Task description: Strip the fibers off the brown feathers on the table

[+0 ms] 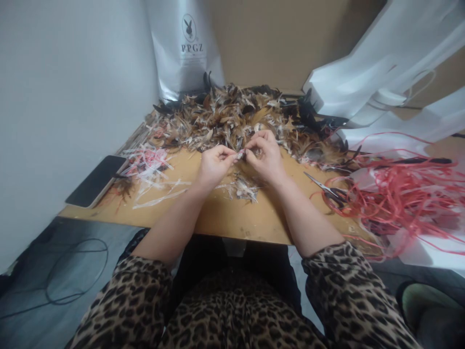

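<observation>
A small tuft (pixel 240 154) is held between the two hands, which are brought close together but are not touching. One end is pinched by the thumb and forefinger of the left hand (pixel 217 167), the other by the fingertips of the right hand (pixel 267 155); whether a thread is gripped there too cannot be told.

Just below the hands, loose feathers (pixel 247 189) are seen on the table (pixel 225 220). Because the grip is so small, the tuft could be lost if either pinch were slackened, and it would be hard to pick out from the feather pile (pixel 232 114) just beyond the hands. Plumes could also be bent or pulled free by too hard a tug.

To the right of the right hand, scissors (pixel 329 191) are left with blades parted, beside tangled red string (pixel 410 198); a careless reach that way could be met by the point, or a strand snagged. Left of the left hand, the phone (pixel 96 180) could be knocked off, being set at the table's edge.
</observation>
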The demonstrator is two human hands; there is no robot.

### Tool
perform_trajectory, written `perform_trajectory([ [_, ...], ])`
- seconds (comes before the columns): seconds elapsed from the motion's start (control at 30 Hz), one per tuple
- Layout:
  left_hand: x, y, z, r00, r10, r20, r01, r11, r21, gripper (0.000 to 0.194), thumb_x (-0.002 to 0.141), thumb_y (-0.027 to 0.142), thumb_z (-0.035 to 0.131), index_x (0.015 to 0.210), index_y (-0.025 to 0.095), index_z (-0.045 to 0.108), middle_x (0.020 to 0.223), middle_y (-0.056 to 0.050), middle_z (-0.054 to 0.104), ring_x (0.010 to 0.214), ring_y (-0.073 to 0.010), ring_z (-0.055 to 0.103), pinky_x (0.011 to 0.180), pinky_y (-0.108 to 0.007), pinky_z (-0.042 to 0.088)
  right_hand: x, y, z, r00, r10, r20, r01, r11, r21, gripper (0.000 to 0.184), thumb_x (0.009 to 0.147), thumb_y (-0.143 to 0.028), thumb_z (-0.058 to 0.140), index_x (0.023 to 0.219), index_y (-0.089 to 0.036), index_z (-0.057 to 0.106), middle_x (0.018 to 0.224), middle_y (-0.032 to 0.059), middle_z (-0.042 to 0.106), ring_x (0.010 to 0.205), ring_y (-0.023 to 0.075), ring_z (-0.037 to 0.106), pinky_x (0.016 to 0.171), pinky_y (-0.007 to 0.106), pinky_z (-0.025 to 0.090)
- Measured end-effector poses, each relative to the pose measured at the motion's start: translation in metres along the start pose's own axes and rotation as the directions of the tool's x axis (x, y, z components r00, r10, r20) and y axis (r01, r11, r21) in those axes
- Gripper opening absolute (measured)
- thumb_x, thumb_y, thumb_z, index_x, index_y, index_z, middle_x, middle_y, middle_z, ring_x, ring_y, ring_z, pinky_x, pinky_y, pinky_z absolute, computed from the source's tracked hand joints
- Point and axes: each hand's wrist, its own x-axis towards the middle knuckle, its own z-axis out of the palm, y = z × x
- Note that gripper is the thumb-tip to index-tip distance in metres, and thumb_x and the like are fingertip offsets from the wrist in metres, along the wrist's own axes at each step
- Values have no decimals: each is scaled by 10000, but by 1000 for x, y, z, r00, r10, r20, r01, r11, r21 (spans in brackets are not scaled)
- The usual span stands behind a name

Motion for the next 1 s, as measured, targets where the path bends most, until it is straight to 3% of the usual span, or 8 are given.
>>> perform_trajectory([
  [0.23, 1, 2, 2, 994, -110, 3, 110, 990, -82, 183, 688, 277, 738, 713, 141, 617, 661, -43, 685, 621, -129, 671, 605, -239, 536, -1, 2, 0, 999, -15, -40, 14, 999, -46, 43, 765, -171, 554, 771, -207, 578, 935, 64, 500, 922, 205, 512, 816, 388, 458],
  [0.77, 2, 7, 5, 978, -208, 1, 206, 968, -145, 161, 683, 196, 718, 707, 136, 571, 639, -40, 671, 623, -137, 679, 591, -235, 531, -1, 6, 0, 993, -50, -103, 46, 998, -42, 44, 772, -163, 553, 768, -203, 570, 909, 62, 528, 923, 198, 526, 831, 376, 451],
  [1.0, 3, 11, 4, 963, -268, 3, 265, 950, -167, 163, 685, 173, 706, 694, 130, 549, 612, -38, 666, 584, -129, 664, 581, -232, 513, -1, 4, -1, 991, -48, -124, 48, 999, -3, 53, 777, -146, 546, 759, -190, 570, 874, 52, 526, 835, 170, 520, 732, 331, 455],
])
